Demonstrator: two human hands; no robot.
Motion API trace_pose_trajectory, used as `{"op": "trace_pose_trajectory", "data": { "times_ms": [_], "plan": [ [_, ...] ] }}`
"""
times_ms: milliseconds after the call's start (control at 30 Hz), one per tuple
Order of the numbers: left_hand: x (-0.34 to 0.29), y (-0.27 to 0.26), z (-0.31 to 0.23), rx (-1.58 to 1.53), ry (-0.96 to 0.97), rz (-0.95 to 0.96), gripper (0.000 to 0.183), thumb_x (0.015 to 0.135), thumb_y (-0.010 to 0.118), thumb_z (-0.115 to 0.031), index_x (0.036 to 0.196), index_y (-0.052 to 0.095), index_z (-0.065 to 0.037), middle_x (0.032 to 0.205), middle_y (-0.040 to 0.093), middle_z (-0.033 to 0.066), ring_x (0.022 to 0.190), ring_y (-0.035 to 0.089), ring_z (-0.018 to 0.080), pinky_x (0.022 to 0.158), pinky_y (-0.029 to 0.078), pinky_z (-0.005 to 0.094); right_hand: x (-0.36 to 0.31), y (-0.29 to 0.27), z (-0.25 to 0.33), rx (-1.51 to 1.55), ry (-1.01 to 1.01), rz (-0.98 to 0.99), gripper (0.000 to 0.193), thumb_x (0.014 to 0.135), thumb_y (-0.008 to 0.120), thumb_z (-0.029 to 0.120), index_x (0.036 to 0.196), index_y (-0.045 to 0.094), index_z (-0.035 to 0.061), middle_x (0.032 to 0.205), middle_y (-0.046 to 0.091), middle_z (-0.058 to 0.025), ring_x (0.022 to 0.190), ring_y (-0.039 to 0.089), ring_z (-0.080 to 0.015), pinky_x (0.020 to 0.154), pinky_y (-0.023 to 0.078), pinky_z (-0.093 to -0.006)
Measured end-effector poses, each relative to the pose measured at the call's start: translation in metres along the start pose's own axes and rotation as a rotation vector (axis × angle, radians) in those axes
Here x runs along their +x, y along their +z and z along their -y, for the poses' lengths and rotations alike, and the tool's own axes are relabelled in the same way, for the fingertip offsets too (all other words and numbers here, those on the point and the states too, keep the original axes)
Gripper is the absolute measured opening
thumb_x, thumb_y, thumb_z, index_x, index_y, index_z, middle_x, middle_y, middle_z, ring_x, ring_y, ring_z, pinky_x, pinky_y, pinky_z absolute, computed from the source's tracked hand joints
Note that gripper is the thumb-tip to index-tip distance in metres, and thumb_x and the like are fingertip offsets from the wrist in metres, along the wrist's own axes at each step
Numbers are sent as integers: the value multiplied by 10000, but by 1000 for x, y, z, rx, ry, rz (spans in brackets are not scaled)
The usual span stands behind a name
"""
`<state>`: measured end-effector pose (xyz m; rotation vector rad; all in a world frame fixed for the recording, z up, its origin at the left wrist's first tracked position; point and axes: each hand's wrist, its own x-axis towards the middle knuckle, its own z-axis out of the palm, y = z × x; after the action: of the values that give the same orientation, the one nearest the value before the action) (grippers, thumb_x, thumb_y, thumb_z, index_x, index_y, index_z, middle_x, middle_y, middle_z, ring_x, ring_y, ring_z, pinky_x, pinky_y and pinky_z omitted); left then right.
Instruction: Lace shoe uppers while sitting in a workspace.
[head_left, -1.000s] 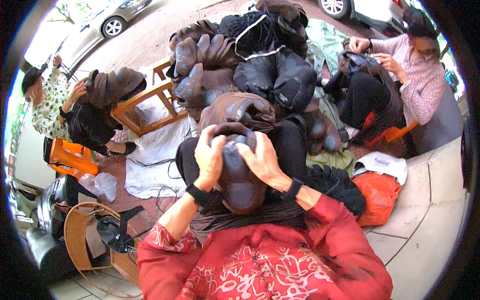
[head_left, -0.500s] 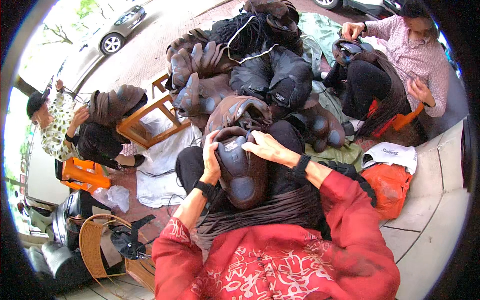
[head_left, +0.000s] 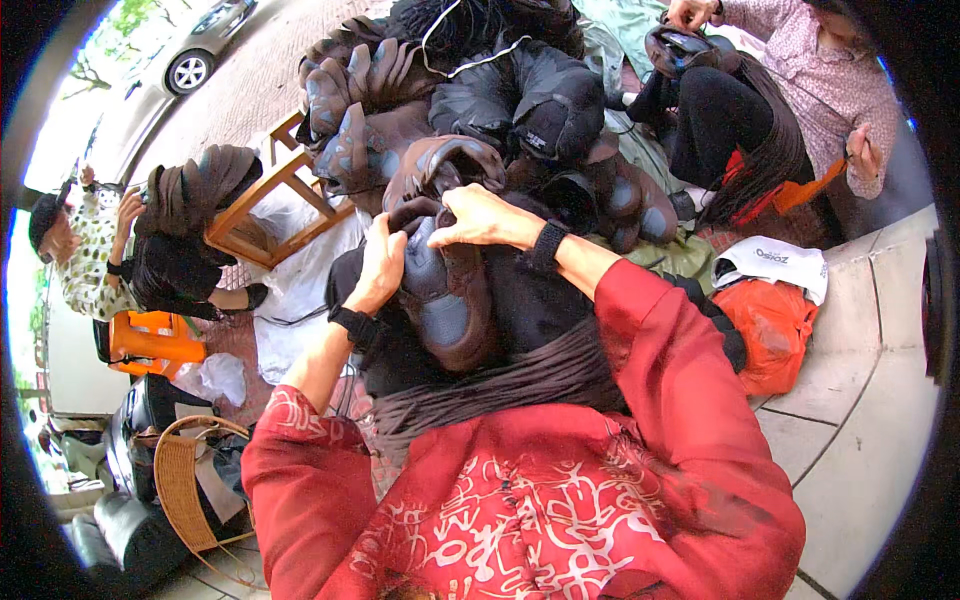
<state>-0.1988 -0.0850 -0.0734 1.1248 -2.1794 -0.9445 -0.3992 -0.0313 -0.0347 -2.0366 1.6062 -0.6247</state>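
A brown shoe upper (head_left: 455, 335) with blue-grey panels rests over my dark-trousered knees, its toe pointing toward me. My left hand (head_left: 380, 262) is closed round the left side of its opening, thumb on top. Opposite it, my right hand (head_left: 485, 218) pinches the edge near the tongue; any lace between those fingertips is too small to make out. A thick bundle of dark brown laces (head_left: 500, 390) lies across my lap. Just beyond my hands sits another brown shoe upper (head_left: 425, 165), at the near side of the pile.
Ahead rises a heap of stacked black shoe uppers (head_left: 555, 100) and brown shoe uppers (head_left: 380, 75). A wooden frame (head_left: 270, 205) stands left of it. Co-workers sit at left and right, shoe uppers on their laps. An orange bag (head_left: 765, 330) is right; a wicker chair (head_left: 180, 485) is lower left.
The whole view has shifted, so the surroundings sit higher and farther left. My hands now grip closer to the shoe upper's opening, and less of its tongue panel shows.
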Motion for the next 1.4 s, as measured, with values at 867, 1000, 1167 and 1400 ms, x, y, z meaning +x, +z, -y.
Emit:
{"op": "trace_pose_trajectory", "data": {
  "times_ms": [867,1000,1167,1400],
  "plan": [
    [-108,-7,-134,-365,218,493,253,900,452,-156,1067,522,20,879,594,111,825,579,188,730,466,295,-168,-1,69,541,-176,32,129,787,621,156,808,627,29,685,600,-108,641,590,-206,605,455,-299],
    [-133,-47,-135,-636,-395,838,276,923,448,-216,989,590,11,611,483,-19,523,412,44,468,350,200,-171,-56,54,459,313,-300,131,778,626,134,814,628,7,722,617,-123,673,605,-216,628,459,-296],
    [-145,-82,-115,-611,-378,654,241,903,482,-212,939,606,-8,596,476,-27,514,400,43,453,318,202,-172,-110,62,-121,-73,-433,325,794,597,200,1026,561,-26,960,595,-211,838,609,-293,763,481,-362],
    [-147,-74,-124,-771,-649,416,209,890,481,-157,916,594,17,598,478,-24,517,401,37,458,310,176,-171,-112,100,147,-496,-625,305,827,543,229,1007,538,-18,971,584,-188,869,587,-289,789,456,-360]
  ]
}}
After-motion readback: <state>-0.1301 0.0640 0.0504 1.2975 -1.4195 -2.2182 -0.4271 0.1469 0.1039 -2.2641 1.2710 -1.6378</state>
